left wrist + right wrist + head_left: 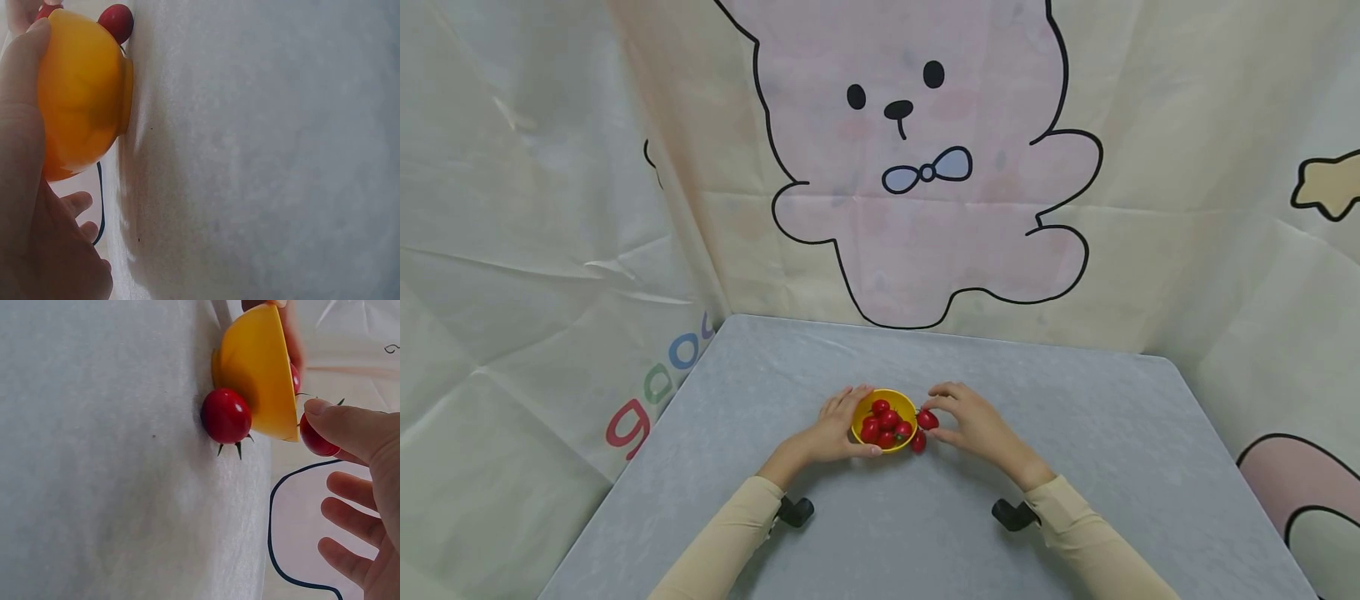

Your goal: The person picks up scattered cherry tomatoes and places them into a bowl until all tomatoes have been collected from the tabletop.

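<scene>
A small yellow bowl holds several red cherry tomatoes, some with green stems. My left hand grips the bowl from its left side, thumb at the near rim and fingers on the far side. In the right wrist view, my right hand pinches one cherry tomato between thumb and forefinger, just off the bowl's rim; the other fingers are spread apart. Another cherry tomato lies on the table against the bowl's outer right side, its green stem showing.
The table wears a pale grey-blue cloth. Behind it hangs a cream curtain with a cartoon bear print, and more curtain runs down both sides. Each wrist bears a black mount.
</scene>
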A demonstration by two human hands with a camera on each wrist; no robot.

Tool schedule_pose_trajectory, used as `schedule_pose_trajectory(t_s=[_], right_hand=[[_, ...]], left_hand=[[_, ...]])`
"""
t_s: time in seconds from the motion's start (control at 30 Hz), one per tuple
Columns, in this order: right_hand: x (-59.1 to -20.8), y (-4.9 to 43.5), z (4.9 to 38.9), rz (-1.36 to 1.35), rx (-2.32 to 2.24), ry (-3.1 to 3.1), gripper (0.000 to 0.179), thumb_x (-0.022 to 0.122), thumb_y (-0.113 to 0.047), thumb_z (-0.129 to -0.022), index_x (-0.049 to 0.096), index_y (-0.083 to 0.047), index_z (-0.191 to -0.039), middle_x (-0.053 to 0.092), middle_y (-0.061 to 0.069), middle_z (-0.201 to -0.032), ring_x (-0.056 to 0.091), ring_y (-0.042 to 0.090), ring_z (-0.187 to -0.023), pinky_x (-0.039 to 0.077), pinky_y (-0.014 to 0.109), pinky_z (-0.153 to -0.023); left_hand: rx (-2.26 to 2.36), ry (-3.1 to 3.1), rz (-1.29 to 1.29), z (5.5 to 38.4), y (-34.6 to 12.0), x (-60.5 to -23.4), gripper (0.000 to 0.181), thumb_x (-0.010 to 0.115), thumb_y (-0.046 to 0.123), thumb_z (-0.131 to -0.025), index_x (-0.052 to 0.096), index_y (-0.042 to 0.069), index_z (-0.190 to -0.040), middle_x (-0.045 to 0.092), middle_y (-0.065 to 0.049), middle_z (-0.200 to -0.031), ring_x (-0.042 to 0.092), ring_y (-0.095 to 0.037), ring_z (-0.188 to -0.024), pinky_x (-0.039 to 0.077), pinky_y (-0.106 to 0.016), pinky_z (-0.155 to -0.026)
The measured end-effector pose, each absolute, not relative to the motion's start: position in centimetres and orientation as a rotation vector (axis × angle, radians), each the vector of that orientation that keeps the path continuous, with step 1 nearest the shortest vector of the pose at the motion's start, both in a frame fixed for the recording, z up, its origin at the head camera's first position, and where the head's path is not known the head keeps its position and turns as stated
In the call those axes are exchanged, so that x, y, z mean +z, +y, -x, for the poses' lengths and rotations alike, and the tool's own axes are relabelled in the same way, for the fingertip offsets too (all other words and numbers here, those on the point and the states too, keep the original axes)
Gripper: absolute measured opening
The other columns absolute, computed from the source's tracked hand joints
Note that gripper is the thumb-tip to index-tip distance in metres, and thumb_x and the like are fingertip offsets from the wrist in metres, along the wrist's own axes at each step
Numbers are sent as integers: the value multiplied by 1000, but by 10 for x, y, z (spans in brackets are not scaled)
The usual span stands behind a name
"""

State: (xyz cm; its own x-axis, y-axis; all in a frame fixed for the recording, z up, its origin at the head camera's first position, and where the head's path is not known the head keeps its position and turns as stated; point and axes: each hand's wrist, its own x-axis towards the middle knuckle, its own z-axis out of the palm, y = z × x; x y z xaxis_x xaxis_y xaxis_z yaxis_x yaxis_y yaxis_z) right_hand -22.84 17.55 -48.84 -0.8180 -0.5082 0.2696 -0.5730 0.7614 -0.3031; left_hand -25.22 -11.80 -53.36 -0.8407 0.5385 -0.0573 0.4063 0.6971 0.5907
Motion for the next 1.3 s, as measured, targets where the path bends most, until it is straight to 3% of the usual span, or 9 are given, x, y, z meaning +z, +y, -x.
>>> schedule_pose_trajectory(t_s=[1.3], right_hand=[[-493, 139, 261, -795, 589, -2771, 41, 81, -43, -80, 73, -21, -113, 63, 5, -129, 58, 24, -120, 53, 44, -101]], left_hand=[[854, 2678, -780, 252, -119, -533, 110, 69, 70, -78, 13, 21, -159, 17, -7, -167, 10, -37, -155, 8, -62, -123]])
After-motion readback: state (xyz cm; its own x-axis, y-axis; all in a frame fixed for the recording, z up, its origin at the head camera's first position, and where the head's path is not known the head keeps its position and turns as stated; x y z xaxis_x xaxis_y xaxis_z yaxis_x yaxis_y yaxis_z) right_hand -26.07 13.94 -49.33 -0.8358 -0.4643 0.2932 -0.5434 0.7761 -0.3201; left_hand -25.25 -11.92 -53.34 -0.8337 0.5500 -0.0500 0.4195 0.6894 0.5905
